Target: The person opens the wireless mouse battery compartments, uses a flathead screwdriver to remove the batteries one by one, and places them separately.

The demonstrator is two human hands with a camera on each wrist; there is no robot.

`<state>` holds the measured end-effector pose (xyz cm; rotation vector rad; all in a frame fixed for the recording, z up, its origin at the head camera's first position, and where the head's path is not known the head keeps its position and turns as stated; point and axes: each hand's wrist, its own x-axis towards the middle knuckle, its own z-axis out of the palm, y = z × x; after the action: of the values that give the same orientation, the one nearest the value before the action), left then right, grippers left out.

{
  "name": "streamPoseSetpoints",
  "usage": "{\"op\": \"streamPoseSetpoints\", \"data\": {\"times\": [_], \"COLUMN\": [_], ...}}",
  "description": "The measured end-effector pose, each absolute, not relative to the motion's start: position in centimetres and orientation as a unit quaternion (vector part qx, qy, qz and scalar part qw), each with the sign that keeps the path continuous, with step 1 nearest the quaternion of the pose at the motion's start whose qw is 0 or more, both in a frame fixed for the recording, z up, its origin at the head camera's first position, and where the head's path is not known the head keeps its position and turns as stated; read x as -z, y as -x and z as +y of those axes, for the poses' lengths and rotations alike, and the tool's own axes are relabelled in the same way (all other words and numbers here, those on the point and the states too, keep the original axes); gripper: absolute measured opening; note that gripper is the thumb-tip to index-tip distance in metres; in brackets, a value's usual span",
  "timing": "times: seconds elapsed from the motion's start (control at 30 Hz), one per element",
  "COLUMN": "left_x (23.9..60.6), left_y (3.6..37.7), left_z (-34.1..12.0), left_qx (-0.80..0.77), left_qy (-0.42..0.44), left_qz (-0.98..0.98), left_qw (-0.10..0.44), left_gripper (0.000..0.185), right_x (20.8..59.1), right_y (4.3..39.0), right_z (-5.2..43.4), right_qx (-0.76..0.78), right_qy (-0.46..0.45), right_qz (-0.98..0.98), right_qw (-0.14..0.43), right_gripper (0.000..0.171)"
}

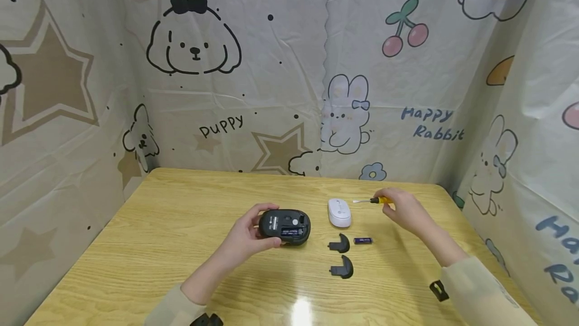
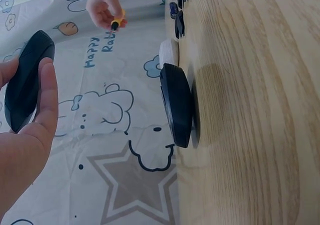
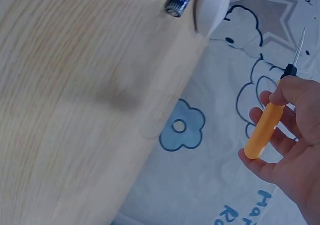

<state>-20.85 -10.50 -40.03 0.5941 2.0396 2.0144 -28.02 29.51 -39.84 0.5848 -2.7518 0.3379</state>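
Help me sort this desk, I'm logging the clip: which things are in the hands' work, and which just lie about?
In hand:
- black mouse, underside up, held by left hand
- yellow-handled screwdriver, held by right hand

Lying about:
- white mouse
- battery
- two black curved pieces

The backdrop cloth [image 1: 289,65] reads "puppy" left of centre, under the dog drawing, and "Happy Rabbit" at right, beside the rabbit.

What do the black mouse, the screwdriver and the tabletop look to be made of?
Black mouse: matte moulded plastic, judging by its dull, even surface.
Screwdriver: smooth yellow handle, probably plastic, with a thin metallic shaft.
Tabletop: wood-grain surface, glossy; lamp glare suggests lacquer or laminate.
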Motion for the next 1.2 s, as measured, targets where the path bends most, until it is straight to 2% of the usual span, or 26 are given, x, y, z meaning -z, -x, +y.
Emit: {"op": "streamPoseSetpoints", "data": {"times": [0.4, 0.7, 1.0, 1.2], "left_x": [39.7, 39.4, 39.0, 38.5], "left_y": [20.9, 20.9, 20.7, 20.4], "left_z": [-10.4, -10.3, -10.3, -10.1], "left_qx": [-0.681, -0.679, -0.651, -0.627], "left_qy": [-0.183, -0.184, -0.178, -0.168], "left_qz": [0.703, 0.705, 0.736, 0.76], "left_qw": [0.096, 0.088, 0.054, 0.028], "left_gripper": [0.068, 0.068, 0.065, 0.065], "right_x": [38.3, 36.6, 35.0, 34.5], "right_y": [26.0, 24.4, 22.5, 21.6], "right_z": [28.0, 26.8, 25.1, 24.1], "right_qx": [-0.13, -0.14, -0.131, -0.125], "right_qy": [-0.231, -0.269, -0.32, -0.346], "right_qz": [-0.942, -0.92, -0.889, -0.877], "right_qw": [0.208, 0.246, 0.299, 0.309], "right_gripper": [0.026, 0.034, 0.038, 0.038]}}
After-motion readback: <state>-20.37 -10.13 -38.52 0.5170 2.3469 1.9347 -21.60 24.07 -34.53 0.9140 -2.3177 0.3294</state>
